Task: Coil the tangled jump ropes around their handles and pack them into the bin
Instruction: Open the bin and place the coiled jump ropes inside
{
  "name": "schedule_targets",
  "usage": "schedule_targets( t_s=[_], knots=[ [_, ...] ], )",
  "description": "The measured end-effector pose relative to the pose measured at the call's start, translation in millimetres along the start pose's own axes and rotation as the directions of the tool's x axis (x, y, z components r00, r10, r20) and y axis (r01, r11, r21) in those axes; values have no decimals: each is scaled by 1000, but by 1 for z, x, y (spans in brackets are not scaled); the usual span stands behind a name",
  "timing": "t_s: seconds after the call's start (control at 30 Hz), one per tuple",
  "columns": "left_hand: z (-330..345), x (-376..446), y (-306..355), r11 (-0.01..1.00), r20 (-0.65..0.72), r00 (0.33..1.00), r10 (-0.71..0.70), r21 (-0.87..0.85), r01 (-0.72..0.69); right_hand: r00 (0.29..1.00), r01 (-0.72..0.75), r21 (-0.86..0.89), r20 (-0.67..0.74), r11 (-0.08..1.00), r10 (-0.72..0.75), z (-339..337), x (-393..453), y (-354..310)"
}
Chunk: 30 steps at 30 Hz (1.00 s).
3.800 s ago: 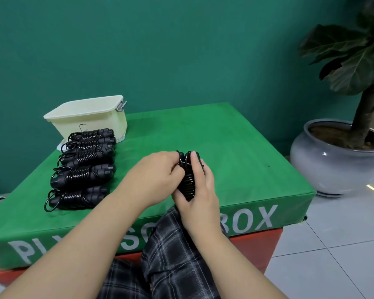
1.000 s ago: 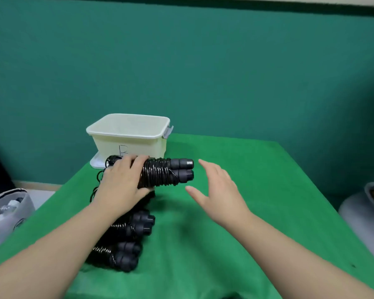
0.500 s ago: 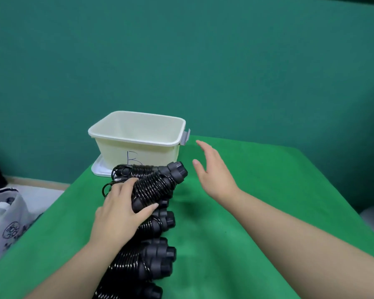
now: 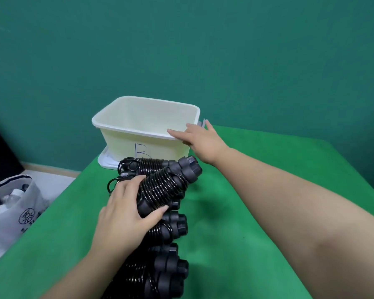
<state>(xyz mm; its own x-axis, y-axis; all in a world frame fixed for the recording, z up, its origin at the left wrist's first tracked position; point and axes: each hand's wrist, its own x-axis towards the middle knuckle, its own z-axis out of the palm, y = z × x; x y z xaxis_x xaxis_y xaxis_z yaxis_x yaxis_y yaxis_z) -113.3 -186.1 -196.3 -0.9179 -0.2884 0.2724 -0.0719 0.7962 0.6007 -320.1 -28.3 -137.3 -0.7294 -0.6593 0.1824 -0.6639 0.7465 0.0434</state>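
item 1: cream bin [image 4: 125, 138], open top, standing at the far left edge of the green table [image 4: 235, 223]. i read a hand-drawn blue letter on its front wall, seemingly a "b", its lower part hidden behind the ropes. a grey latch shows at the right rim. the bin sits on a white lid or tray [image 4: 105, 161].

item 2: coiled jump rope [image 4: 164, 186], black, cord wound tight around paired handles, tilted with the caps pointing up and right. my left hand [image 4: 125, 214] holds it, fingers over the top and thumb curled beneath the coil. it is just in front of the bin, not inside.

item 3: row of coiled ropes [image 4: 160, 275], black, lying side by side on the table under and behind the held one, running from the bin toward me.

item 4: my right hand [image 4: 200, 142], fingers straight, fingertips resting on the bin's near right rim; nothing held.

item 5: white bag [image 4: 15, 214] on the floor at left, with a round blue printed logo i cannot read.

item 6: teal wall [image 4: 181, 50] behind.
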Motion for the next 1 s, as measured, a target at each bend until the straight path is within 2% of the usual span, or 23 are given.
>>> schedule_targets(
  t_s=[0.13,0.23,0.53,0.8,1.0],
  knots=[
    [-1,-2,2,1000,-2,1000,-3,-1,3,996,87,-125,-10,988,-89,-9,-7,7],
    [-2,-2,1,1000,-1,1000,-11,18,11,995,94,-120,28,988,-91,-15,-22,9],
    [-3,-4,8,994,24,1000,-9,106,6,986,-85,-173,130,981,108,-47,-95,50],
    [-6,-6,15,973,42,999,15,228,-25,939,-239,-245,187,940,287,-71,-184,61],
    [-9,-5,28,898,122,991,54,428,-101,902,-287,-347,216,893,374,-83,-238,49]
  ],
)
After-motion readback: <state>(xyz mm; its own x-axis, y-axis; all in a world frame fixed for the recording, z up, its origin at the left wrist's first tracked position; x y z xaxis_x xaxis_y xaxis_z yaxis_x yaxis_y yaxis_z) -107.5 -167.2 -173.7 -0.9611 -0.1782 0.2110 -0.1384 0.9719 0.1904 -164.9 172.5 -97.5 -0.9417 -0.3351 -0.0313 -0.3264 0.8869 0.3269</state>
